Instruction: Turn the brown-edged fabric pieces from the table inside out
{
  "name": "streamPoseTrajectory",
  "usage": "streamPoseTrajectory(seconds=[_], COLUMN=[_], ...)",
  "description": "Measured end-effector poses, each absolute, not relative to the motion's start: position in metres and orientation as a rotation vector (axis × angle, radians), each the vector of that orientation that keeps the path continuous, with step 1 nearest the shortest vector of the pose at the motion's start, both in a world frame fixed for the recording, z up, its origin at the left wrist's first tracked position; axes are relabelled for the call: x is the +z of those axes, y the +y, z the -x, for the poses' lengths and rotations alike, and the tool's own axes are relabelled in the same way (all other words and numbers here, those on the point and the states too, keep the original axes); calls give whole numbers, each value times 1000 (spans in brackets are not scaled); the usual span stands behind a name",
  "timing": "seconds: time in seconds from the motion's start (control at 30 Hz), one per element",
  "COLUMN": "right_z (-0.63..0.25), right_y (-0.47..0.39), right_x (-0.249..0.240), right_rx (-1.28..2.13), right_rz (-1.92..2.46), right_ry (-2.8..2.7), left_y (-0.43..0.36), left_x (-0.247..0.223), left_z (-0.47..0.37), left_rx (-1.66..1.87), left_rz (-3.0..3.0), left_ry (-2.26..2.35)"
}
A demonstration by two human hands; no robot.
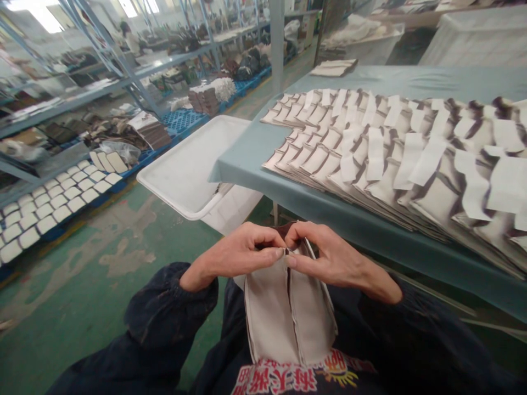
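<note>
A beige sewn fabric piece with a dark seam down its middle rests on my lap, over the dark apron with red lettering. My left hand pinches its top edge just left of the seam. Close beside it, my right hand pinches the same edge on the right. Both thumbs almost meet at the seam, near a small dark spot. Brown material shows behind my fingers at the far edge. The inside of the piece is hidden.
Overlapping beige pieces with white strips cover much of the teal-covered table at right. A white plastic bin stands at the table's left corner. Pale pads lie in rows on the left. Blue shelving runs behind.
</note>
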State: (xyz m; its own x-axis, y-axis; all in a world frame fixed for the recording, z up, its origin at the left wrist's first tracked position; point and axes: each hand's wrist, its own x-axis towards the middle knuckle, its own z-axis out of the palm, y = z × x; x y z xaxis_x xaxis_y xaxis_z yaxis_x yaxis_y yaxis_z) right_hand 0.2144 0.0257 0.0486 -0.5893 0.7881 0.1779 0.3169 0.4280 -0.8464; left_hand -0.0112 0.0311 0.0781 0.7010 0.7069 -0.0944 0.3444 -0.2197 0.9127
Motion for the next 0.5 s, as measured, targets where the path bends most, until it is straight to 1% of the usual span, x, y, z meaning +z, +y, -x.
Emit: streamPoseTrajectory(seconds=[0.07,0.27,0.5], right_z=[-214,-216,-213], right_y=[25,23,24], right_x=[48,46,48], right_rx=[1078,1231,1160], right_rz=[927,877,999], right_ry=[-2110,-2063,-2102], left_y=[30,29,29], left_x=[78,76,82], left_z=[12,13,11], left_rx=[419,406,366], left_rz=[-1821,-1806,-1816], left_ry=[823,803,842])
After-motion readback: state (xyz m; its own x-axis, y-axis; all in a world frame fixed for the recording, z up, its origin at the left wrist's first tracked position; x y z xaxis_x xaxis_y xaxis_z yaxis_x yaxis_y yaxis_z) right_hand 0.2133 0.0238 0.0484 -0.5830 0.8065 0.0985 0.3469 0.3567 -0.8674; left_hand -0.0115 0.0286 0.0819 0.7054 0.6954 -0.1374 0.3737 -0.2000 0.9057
